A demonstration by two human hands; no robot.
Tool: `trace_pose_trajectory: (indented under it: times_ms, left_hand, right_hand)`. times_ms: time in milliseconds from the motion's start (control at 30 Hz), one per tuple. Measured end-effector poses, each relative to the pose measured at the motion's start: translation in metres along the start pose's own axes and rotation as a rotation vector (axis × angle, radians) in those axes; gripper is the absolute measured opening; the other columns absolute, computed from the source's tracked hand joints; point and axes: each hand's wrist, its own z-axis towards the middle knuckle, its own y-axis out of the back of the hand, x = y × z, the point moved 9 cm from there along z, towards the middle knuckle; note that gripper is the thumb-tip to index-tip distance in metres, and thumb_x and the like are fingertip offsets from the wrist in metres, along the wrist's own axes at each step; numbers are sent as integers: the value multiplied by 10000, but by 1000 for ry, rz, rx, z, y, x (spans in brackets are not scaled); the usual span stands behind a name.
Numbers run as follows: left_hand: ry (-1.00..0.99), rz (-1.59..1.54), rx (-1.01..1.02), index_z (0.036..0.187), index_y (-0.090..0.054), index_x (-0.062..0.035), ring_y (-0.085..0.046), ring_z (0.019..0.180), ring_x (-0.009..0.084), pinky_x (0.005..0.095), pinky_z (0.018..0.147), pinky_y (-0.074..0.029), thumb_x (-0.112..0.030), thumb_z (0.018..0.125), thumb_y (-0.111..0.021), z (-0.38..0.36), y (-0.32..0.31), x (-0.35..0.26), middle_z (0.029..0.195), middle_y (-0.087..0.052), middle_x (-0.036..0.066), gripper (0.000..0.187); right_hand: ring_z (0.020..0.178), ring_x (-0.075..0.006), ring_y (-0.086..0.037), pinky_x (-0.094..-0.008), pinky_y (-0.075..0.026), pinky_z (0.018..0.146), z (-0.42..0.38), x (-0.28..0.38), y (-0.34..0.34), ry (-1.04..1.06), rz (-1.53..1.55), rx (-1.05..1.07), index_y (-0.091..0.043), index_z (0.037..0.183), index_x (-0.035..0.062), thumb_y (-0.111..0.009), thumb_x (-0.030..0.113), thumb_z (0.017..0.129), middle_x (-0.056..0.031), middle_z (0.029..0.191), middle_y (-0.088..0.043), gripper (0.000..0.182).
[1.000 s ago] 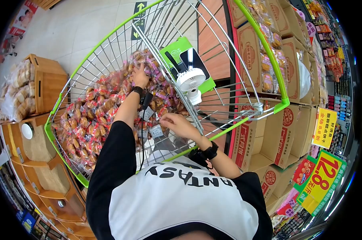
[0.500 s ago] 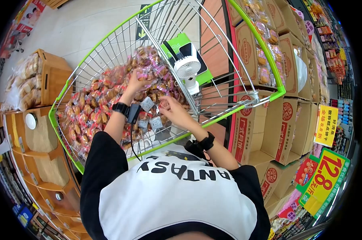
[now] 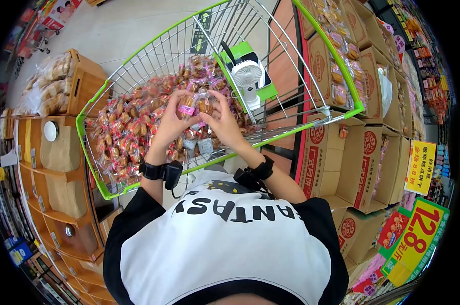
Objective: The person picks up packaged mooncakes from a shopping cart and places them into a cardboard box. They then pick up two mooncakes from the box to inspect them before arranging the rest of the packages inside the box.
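Observation:
In the head view, my left hand (image 3: 172, 123) is closed around a brown pastry (image 3: 187, 108) in clear wrapping with a pink band. Right beside it, my right hand (image 3: 224, 124) grips another wrapped pastry (image 3: 205, 105) between thumb and fingers. Both thumbs nearly meet below the two pastries. Under and around my hands lies a large heap of wrapped pastries (image 3: 123, 127), with red wrapping on the left and pink or purple toward the middle. Pale grey packets (image 3: 205, 147) lie just below my hands. The heap fills one side of a green-rimmed shopping cart (image 3: 95, 190).
Beyond a wire divider, a white handheld fan (image 3: 247, 76) rests by a green-framed dark panel (image 3: 263, 79). Cardboard boxes (image 3: 365, 168) of packaged pastries line the right. Wooden shelving (image 3: 57, 203) and a crate of bagged bread (image 3: 85, 86) stand on the left. Yellow price sign (image 3: 413, 241) at right.
My hands have come together and up over the heap, each now holding a wrapped pastry. Cart and shelves appear shifted slightly rightward in view.

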Motion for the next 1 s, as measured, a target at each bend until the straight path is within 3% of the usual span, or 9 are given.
trace_pose_trajectory:
  times_ms: [67, 233, 333, 433, 633, 1000]
  left_hand:
    - [-115, 13, 0, 1086, -437, -81, -451, 1028, 158, 269, 861, -387, 8, 622, -704, -6, 0, -22, 1115, -416, 56, 542]
    - [-103, -206, -40, 1133, -425, -78, -441, 1076, 168, 276, 821, -431, 3, 648, -693, -16, 2, -47, 1222, -373, 67, 560]
    - [-49, -276, -23, 1147, -426, -71, -409, 1125, 184, 292, 867, -404, 24, 647, -655, -20, -5, -55, 1235, -367, 65, 558]
    - [-211, -132, -26, 1173, -457, -65, -323, 1205, 212, 311, 963, -303, 55, 614, -553, -24, -13, -74, 1294, -280, 85, 579]
    - [-225, -75, 44, 1157, -497, -67, -258, 1253, 218, 315, 987, -277, 72, 605, -494, -27, -35, -90, 1309, -246, 94, 568]
    - [-303, -58, 135, 1150, -496, -81, -293, 1218, 226, 324, 977, -306, 82, 572, -462, -26, -73, -107, 1294, -249, 96, 602]
  right_hand:
    - [986, -179, -513, -256, -432, 783, -4, 13, -2, 34, 20, 9, -251, 1270, 90, -557, 28, 803, -145, 1095, -465, 562]
    - [1002, -164, -503, -256, -419, 820, -17, 49, 6, 134, 12, 6, -297, 1235, 79, -549, -39, 773, -111, 1104, -462, 539]
    - [1010, -156, -501, -277, -417, 844, -26, 65, 16, 194, 93, -23, -350, 1178, 64, -564, -42, 744, -102, 1157, -435, 496]
    - [1004, -144, -500, -270, -420, 839, -36, 79, 25, 229, 81, -36, -350, 1170, 61, -565, -49, 739, -84, 1146, -435, 494]
    - [993, -144, -502, -258, -428, 825, -51, 91, 41, 200, 111, -34, -342, 1164, 70, -588, -39, 721, -79, 1128, -441, 519]
    - [1038, -159, -458, -286, -405, 865, -74, 103, 64, 273, -4, -65, -310, 1168, 78, -681, -14, 660, -89, 1124, -421, 635]
